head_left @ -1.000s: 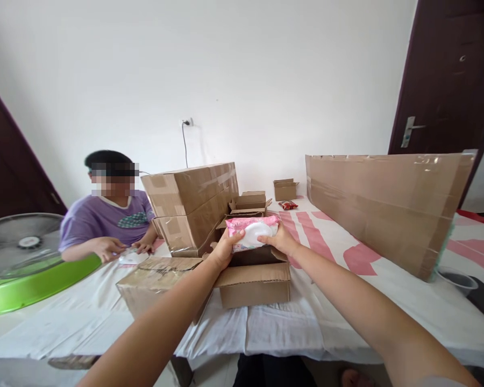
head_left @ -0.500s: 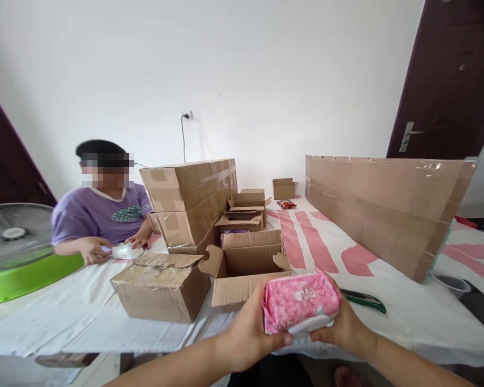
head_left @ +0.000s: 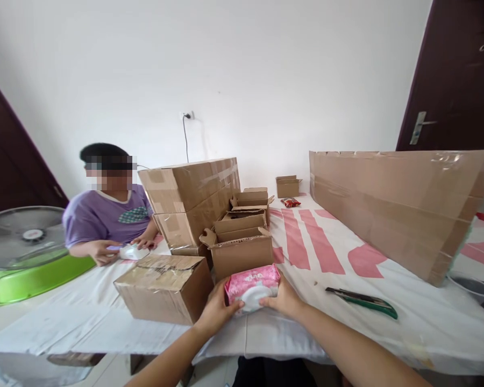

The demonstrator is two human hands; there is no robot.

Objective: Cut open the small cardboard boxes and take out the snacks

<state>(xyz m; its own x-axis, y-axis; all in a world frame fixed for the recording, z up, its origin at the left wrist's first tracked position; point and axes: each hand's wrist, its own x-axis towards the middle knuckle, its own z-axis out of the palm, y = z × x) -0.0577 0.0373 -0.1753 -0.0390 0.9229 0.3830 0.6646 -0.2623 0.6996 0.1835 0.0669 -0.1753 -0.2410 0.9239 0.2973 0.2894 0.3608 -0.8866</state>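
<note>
A pink and white plastic pack of wet wipes [head_left: 252, 285] is gripped at its two ends, its white oval part towards me. My left hand [head_left: 218, 309] is closed round the left end, thumb on the front. On the right end my right hand [head_left: 286, 298] holds it the same way. Right behind the pack stands an open cardboard box [head_left: 244, 255] with its flaps raised; the pack hides its lower front, and I cannot tell whether the two touch. To the left of my left hand sits a taped, closed cardboard box [head_left: 157, 293].
Several taped boxes [head_left: 197, 199] are stacked behind. More open boxes [head_left: 252, 200] stand in a row. A green utility knife [head_left: 365, 302] lies to the right, before a large cardboard panel [head_left: 391, 209]. A person [head_left: 113, 215] at the left handles a white pack [head_left: 134, 251].
Both hands have moved left and away from me with the pack, which has tilted to show more of its white part. The nearest open box sits farther back, and the view has shifted slightly.
</note>
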